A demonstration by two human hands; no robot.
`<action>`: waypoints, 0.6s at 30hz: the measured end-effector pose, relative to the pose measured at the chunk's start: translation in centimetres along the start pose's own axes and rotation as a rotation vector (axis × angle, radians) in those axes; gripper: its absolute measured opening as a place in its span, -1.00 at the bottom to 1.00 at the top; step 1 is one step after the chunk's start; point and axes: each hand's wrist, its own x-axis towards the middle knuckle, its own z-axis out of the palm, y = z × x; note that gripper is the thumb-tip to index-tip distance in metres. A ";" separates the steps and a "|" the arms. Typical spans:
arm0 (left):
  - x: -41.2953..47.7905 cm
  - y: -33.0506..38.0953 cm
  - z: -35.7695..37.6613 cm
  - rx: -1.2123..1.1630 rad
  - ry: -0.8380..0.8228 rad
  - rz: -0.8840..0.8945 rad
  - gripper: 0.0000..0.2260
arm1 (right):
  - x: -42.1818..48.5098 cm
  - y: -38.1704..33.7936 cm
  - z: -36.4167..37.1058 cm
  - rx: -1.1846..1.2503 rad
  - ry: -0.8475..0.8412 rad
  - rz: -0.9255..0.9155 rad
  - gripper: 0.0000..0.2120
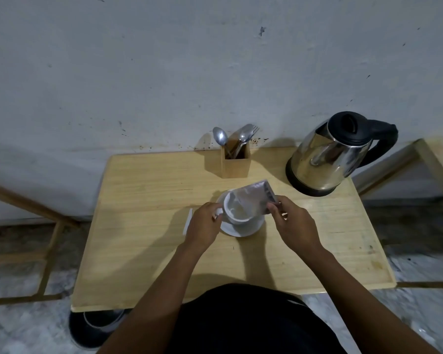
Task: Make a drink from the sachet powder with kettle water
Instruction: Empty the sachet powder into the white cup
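Observation:
A white cup (237, 213) stands on a white saucer (243, 229) in the middle of the wooden table (151, 238). My left hand (205, 226) pinches the cup's handle. My right hand (290, 221) holds a silvery sachet (253, 198) tilted over the cup, its open end down inside the rim. Pale powder lies in the cup. A steel kettle (327, 159) with a black lid and handle stands at the back right of the table.
A wooden holder (235, 162) with spoons and a fork stands at the back against the wall. A thin white strip (187, 222) lies left of the saucer. Wooden frames flank the table on both sides. A dark round object (95, 328) sits on the floor.

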 end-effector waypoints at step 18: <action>3.7 1.9 -1.7 0.028 -0.022 0.197 -0.80 | 3.9 -1.7 -1.7 -0.106 -0.130 -0.310 -0.86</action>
